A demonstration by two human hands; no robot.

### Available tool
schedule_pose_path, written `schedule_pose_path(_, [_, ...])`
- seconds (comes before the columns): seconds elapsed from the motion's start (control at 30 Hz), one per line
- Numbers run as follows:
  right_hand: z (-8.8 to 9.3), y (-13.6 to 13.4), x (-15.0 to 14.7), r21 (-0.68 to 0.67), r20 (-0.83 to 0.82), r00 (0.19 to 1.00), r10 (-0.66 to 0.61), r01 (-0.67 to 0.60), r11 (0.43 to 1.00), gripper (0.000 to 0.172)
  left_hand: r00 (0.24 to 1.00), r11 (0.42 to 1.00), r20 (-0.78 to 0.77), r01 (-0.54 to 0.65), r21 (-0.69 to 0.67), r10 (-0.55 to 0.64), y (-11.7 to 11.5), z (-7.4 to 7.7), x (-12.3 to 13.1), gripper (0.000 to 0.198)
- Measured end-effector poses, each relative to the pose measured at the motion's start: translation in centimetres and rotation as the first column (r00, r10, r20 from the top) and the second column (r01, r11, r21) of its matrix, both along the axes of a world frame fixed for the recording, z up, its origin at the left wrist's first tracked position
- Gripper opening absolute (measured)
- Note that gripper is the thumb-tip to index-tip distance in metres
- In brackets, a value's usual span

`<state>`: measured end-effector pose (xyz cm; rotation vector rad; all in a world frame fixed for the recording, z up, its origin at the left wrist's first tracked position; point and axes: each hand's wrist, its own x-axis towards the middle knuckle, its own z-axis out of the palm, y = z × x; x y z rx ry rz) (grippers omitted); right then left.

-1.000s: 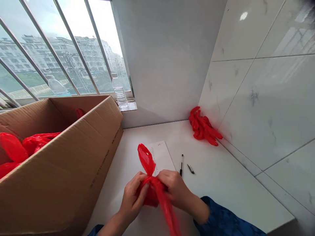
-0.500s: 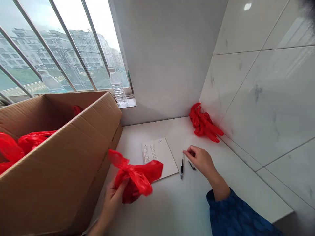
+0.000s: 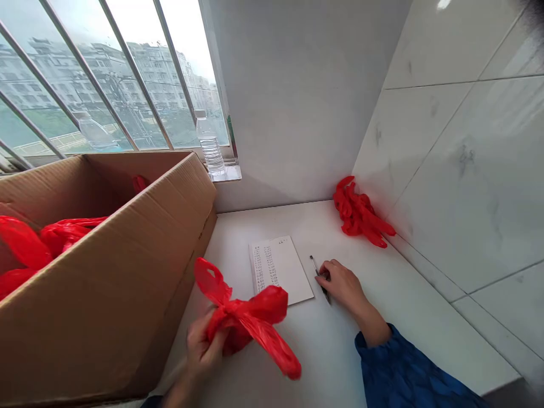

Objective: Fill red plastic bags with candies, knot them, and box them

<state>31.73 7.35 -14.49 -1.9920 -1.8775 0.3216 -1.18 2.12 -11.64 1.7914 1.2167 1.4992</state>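
My left hand (image 3: 206,340) is closed round a knotted red plastic bag (image 3: 238,311), held above the white table (image 3: 323,362) near its left side. Beyond it lies a white notepad (image 3: 283,272) with rows of handwriting; the bag covers its lower left part. Just right of the pad, my right hand (image 3: 342,286) has its fingers pinched on a black pen (image 3: 313,262), which slants at the tabletop. The pen's middle is partly hidden by the fingers.
A large open cardboard box (image 3: 127,283) with red bags (image 3: 25,243) inside fills the left. Red bags (image 3: 359,209) lie in the back right corner by the tiled wall. A clear bottle (image 3: 210,144) stands on the window sill.
My right hand has come down onto the pen, which has turned to a slant. The red bag in my left hand has shifted slightly right, a long end now hanging toward the lower right.
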Motion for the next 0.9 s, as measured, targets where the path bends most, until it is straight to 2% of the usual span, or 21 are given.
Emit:
schedule_pose_path(0.03, [-0.2, 0.2, -0.1, 0.015, 0.002, 1.0, 0.002, -0.002, 1.0, 0.006, 0.992, 0.987, -0.11, 0.082, 0.137, -0.067, -0.1, 0.2, 0.2, 0.035])
schedule_pose_path(0.1, [-0.6, 0.4, -0.3, 0.047, 0.006, 1.0, 0.006, -0.007, 0.999, 0.007, 0.946, 0.903, -0.291, 0.245, 0.354, -0.142, -0.3, 0.5, 0.8, 0.034])
schedule_pose_path(0.17, [-0.8, 0.5, -0.4, 0.08, 0.008, 1.0, 0.007, -0.007, 0.997, 0.009, 0.918, 0.831, -0.356, 0.332, 0.446, -0.176, -0.6, 0.8, 1.9, 0.034])
schedule_pose_path(0.33, [-0.2, 0.2, -0.9, 0.192, -0.01, 1.0, -0.015, 0.017, 0.981, 0.018, 0.871, 0.771, -0.385, 0.464, 0.437, -0.307, -2.2, 0.4, 4.4, 0.037])
schedule_pose_path(0.4, [0.3, -0.1, -1.7, 0.238, -0.029, 0.999, 0.035, -0.027, 0.971, 0.02, 0.864, 0.75, -0.38, 0.484, 0.45, -0.33, -2.8, -0.3, 4.9, 0.038])
schedule_pose_path(0.47, [0.5, -0.4, -2.9, 0.259, -0.047, 0.988, 0.147, -0.131, 0.957, 0.019, 0.866, 0.727, -0.365, 0.49, 0.482, -0.342, -3.2, -1.1, 5.1, 0.036])
schedule_pose_path(0.57, [0.2, -1.0, -5.0, 0.243, -0.072, 0.942, 0.329, -0.303, 0.921, 0.015, 0.868, 0.726, -0.357, 0.488, 0.484, -0.346, -3.6, -1.6, 5.3, 0.029])
schedule_pose_path(0.63, [-0.3, -1.2, -6.1, 0.221, -0.089, 0.913, 0.399, -0.372, 0.902, 0.019, 0.865, 0.735, -0.367, 0.489, 0.47, -0.341, -3.7, -1.7, 5.4, 0.026])
schedule_pose_path(0.73, [-1.0, -1.4, -6.8, 0.196, -0.105, 0.896, 0.431, -0.406, 0.893, 0.027, 0.879, 0.716, -0.356, 0.468, 0.518, -0.318, -3.6, -1.7, 5.6, 0.024])
schedule_pose_path(0.9, [-1.1, -1.3, -6.7, 0.177, -0.126, 0.892, 0.434, -0.41, 0.895, 0.025, 0.874, 0.721, -0.343, 0.479, 0.5, -0.343, -3.4, -1.6, 5.8, 0.031])
